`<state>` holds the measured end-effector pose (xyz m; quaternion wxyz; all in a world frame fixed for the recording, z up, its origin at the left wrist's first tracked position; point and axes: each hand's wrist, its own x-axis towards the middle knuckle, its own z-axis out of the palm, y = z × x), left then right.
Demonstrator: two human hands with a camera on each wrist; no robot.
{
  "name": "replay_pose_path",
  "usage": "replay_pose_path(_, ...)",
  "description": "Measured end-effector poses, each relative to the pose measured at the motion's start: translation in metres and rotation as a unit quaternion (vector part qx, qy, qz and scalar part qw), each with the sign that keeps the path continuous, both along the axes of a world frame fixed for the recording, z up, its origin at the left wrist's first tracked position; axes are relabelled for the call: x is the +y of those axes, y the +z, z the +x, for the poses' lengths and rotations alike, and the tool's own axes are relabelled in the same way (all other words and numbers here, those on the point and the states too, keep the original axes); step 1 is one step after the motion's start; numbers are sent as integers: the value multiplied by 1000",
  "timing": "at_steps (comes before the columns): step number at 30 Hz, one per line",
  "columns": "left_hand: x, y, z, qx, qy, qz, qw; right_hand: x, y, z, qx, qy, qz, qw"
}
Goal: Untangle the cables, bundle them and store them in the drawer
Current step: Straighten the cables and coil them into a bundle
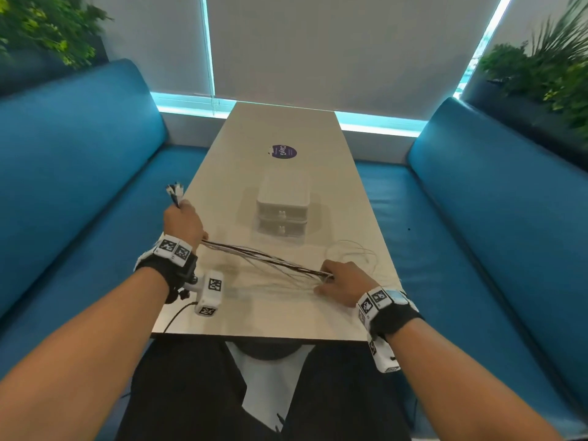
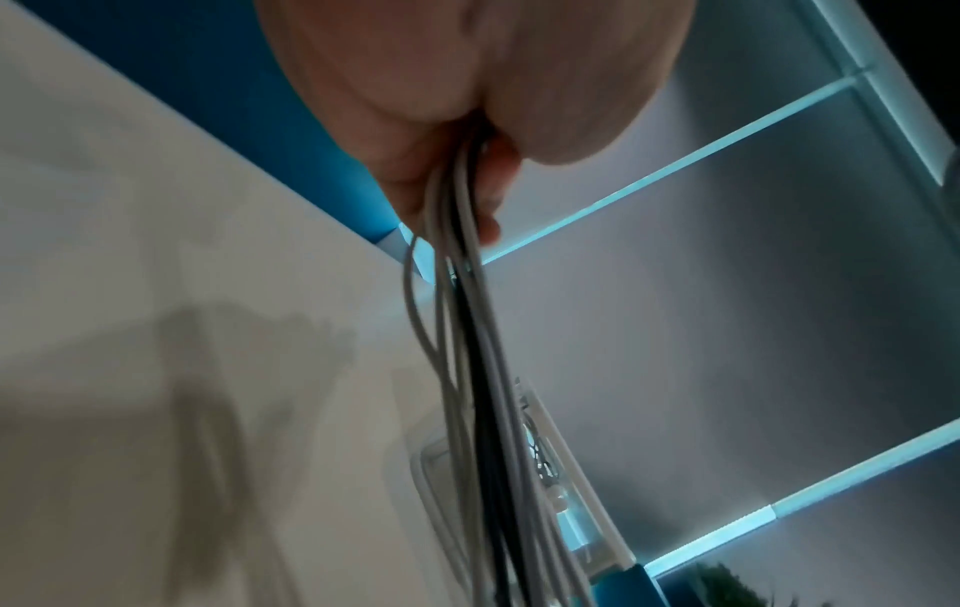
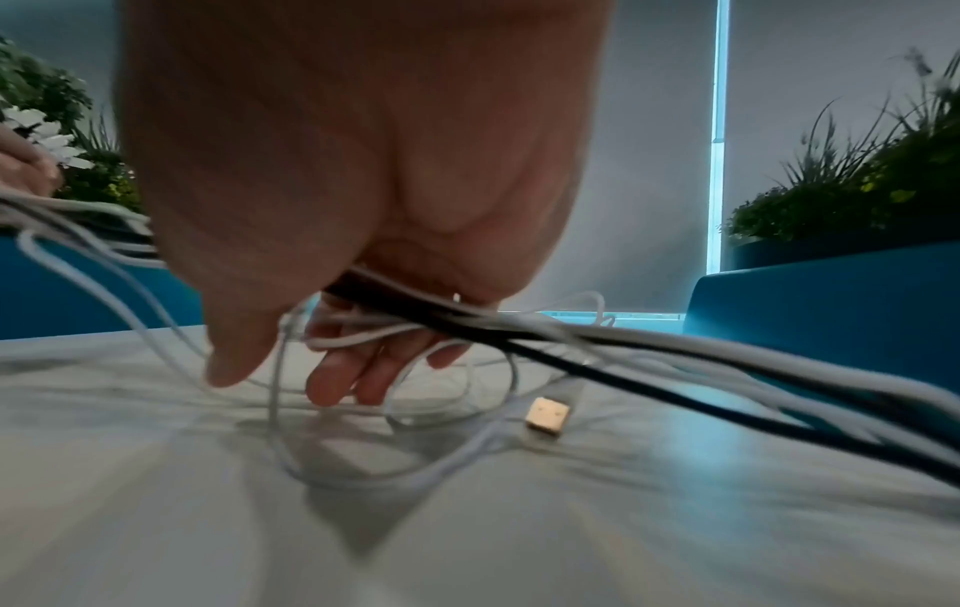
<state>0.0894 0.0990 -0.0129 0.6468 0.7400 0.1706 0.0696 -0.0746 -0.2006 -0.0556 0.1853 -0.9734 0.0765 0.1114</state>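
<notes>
A bunch of white and black cables (image 1: 267,259) stretches across the near part of the table between my two hands. My left hand (image 1: 183,222) grips one end in a fist at the table's left edge, the plugs (image 1: 174,190) sticking out above it. In the left wrist view the cables (image 2: 467,369) run out from its curled fingers. My right hand (image 1: 342,278) holds the bunch near the table's right side, with the cables (image 3: 649,349) passing under its palm. Loose white loops (image 1: 353,253) lie past it, and a USB plug (image 3: 545,417) rests on the tabletop.
A small white two-drawer box (image 1: 282,206) stands in the middle of the table (image 1: 286,128), both drawers closed. Behind it lies a round purple sticker (image 1: 282,151). Blue benches (image 1: 79,173) flank the table on both sides, with plants above their backs.
</notes>
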Motion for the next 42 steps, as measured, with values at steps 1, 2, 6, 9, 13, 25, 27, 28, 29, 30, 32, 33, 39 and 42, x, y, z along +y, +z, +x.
replay_pose_path(1, 5, -1, 7, -4, 23, 4, 1000, -4, 0, -1, 0, 6, -13, 1000)
replay_pose_path(2, 12, 0, 14, -8, 39, 28, 999, -11, 1, -4, 3, 11, -28, 1000)
replay_pose_path(6, 36, 24, 15, -16, 68, 143, 987, -34, 0, -11, -10, 8, -62, 998)
replay_pose_path(9, 44, 26, 12, -26, 69, 175, 982, -38, 0, -10, -37, -12, -178, 983)
replay_pose_path(13, 50, 15, 11, -27, 56, 201, 977, -58, 1, -21, 3, -117, -358, 926)
replay_pose_path(25, 51, -2, 2, -17, 35, 214, 976, -80, -16, -39, -92, -220, -214, 947)
replay_pose_path(27, 50, 1, 3, -24, 37, 214, 976, -88, -17, -42, -101, -249, -196, 943)
replay_pose_path(28, 49, 3, 3, -26, 37, 214, 976, -92, -16, -44, -94, -253, -187, 945)
replay_pose_path(29, 47, 5, 3, -27, 37, 214, 976, -98, -17, -44, -77, -249, -182, 948)
replay_pose_path(30, 44, 6, 3, -29, 35, 214, 976, -101, -14, -44, -45, -242, -194, 950)
replay_pose_path(32, 38, 10, 2, -33, 30, 216, 975, -105, -7, -45, 4, -240, -227, 944)
replay_pose_path(33, 36, 12, 3, -35, 29, 216, 975, -107, -4, -45, 24, -241, -237, 941)
replay_pose_path(39, 44, 19, 7, -57, 45, 221, 973, -121, -8, -49, 96, -274, -145, 946)
replay_pose_path(42, 44, 21, 5, -55, 49, 210, 975, -125, -8, -42, 86, -225, -100, 965)
